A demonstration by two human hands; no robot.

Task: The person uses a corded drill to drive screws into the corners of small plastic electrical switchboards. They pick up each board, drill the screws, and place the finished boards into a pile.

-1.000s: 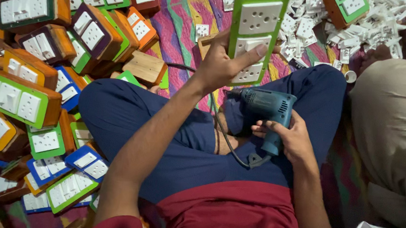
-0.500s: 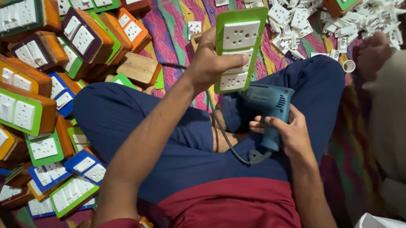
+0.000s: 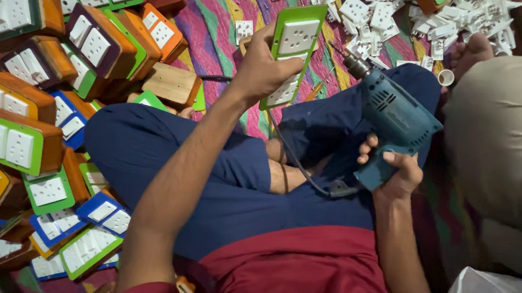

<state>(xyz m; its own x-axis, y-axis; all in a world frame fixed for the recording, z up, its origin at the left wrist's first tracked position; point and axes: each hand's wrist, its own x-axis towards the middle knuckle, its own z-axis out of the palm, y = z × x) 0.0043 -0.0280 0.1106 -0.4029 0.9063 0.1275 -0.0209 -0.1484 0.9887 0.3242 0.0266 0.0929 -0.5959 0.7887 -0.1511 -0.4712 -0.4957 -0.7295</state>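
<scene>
One long green-backed plastic plate carrying white switch and socket modules [image 3: 295, 54] is held up over the person's crossed legs, above the striped woven mat [image 3: 221, 21], its long axis running from lower left to upper right and its white face turned toward the camera. The left hand [image 3: 260, 70] grips it at the lower left edge, fingers curled behind and thumb across the front. One teal electric hand drill [image 3: 391, 122] sits in the right hand [image 3: 397, 171], whose fingers are wrapped tight round the pistol handle; the chuck and bit point up and to the left, the tip just beside the plate's right edge. To the left lies a heap of well over a dozen wooden switch boxes with green, blue and orange faceplates [image 3: 38, 94]; loose white modules [image 3: 374, 14], too many to count, are scattered at the top. Against half a second ago, the drill has been raised from the lap and now points at the plate.
</scene>
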